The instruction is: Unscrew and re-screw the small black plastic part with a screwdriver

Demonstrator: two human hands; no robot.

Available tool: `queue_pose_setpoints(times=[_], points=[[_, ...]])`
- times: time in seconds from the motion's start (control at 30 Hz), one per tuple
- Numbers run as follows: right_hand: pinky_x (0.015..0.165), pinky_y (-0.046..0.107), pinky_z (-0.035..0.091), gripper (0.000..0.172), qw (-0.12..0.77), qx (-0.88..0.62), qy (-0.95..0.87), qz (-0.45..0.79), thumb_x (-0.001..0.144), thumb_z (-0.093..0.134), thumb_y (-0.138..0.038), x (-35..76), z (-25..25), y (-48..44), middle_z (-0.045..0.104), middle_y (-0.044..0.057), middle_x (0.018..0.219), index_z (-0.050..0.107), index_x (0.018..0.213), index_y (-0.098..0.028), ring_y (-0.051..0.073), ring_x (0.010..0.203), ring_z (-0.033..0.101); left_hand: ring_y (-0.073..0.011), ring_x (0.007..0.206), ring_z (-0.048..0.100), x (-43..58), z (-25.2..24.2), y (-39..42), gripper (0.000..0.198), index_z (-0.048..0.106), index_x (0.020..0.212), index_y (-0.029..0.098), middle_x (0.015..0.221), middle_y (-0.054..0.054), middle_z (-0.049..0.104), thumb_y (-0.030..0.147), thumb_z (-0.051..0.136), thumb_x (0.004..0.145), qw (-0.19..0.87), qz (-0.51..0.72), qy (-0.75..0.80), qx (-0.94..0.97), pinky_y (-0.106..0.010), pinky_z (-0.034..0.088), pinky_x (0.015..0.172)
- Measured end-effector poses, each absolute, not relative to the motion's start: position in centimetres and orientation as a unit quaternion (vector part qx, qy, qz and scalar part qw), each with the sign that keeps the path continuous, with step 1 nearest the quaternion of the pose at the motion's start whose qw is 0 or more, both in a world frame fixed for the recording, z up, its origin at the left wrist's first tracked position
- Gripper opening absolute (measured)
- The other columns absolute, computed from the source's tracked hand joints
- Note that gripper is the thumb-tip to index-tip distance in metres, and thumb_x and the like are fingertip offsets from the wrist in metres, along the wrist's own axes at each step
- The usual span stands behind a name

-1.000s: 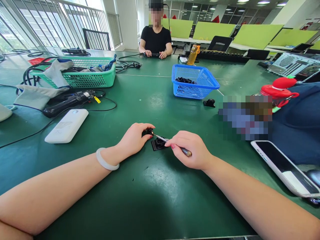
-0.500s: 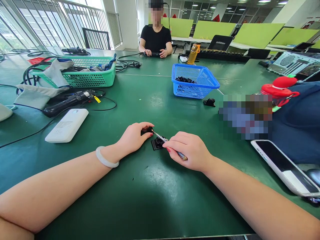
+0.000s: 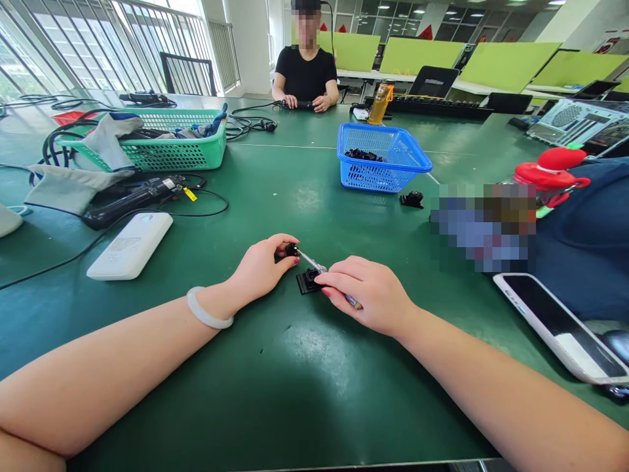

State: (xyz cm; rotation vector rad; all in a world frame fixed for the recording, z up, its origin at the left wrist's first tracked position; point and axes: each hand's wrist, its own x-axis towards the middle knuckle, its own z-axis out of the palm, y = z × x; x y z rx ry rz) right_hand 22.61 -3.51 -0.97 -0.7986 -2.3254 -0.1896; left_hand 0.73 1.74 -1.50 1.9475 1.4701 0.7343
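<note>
Between thumb and fingers, my left hand (image 3: 263,265) pinches a small black part (image 3: 292,250). My right hand (image 3: 368,292) is closed around a slim screwdriver (image 3: 312,263) with a metal shaft, whose tip points up and left and meets the small part or lies very close to it. Under the shaft, a flat black plastic piece (image 3: 305,283) rests on the table, partly covered by my right fingers. The fine shape of the pinched part is too small to make out.
A blue basket (image 3: 383,182) with black parts stands ahead, a black part (image 3: 411,199) beside it. A green basket (image 3: 177,156), cables and a white power bank (image 3: 132,246) lie left; a phone (image 3: 560,328) lies right. A person (image 3: 307,75) sits opposite.
The screwdriver and my right hand have shifted slightly left and up. My left fingers have opened a little around the small black part, showing more of it.
</note>
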Motion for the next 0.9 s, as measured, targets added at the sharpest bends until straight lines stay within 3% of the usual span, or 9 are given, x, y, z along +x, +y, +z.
queue_pose_setpoints(times=[0.33,0.57,0.9], points=[[0.079,0.019,0.048,0.022,0.376,-0.407,-0.832,0.009,0.094,0.049,-0.032,23.1,-1.2,-3.2,0.063,0.0,0.096,0.067,0.1,-0.021,0.007,0.087,0.059,-0.0122,0.077,0.056,0.7,-2.0,2.0,0.023,0.057,0.095,0.024,0.084,0.003,0.061,0.035,0.066,0.076,0.299,0.336,0.556,0.699,-0.027,0.045,0.072],[0.087,0.03,0.05,0.037,0.268,-0.526,-0.805,0.064,0.087,0.06,-0.044,23.3,-2.0,-2.2,0.059,0.003,0.111,0.062,0.117,-0.025,0.016,0.102,0.056,-0.0122,0.073,0.054,0.7,-1.9,2.0,0.027,0.05,0.088,0.023,0.083,0.003,0.059,0.041,0.065,0.076,0.282,0.334,0.583,0.685,-0.029,0.044,0.071],[0.094,0.043,0.046,0.046,0.194,-0.549,-0.812,0.049,0.091,0.049,-0.054,23.7,-3.0,-1.6,0.057,0.009,0.114,0.064,0.116,-0.019,0.022,0.108,0.05,-0.0196,0.097,0.054,0.5,-2.0,2.3,0.019,0.058,0.09,0.022,0.1,-0.002,0.061,0.035,0.064,0.077,0.228,0.277,0.547,0.756,-0.037,0.046,0.091]])
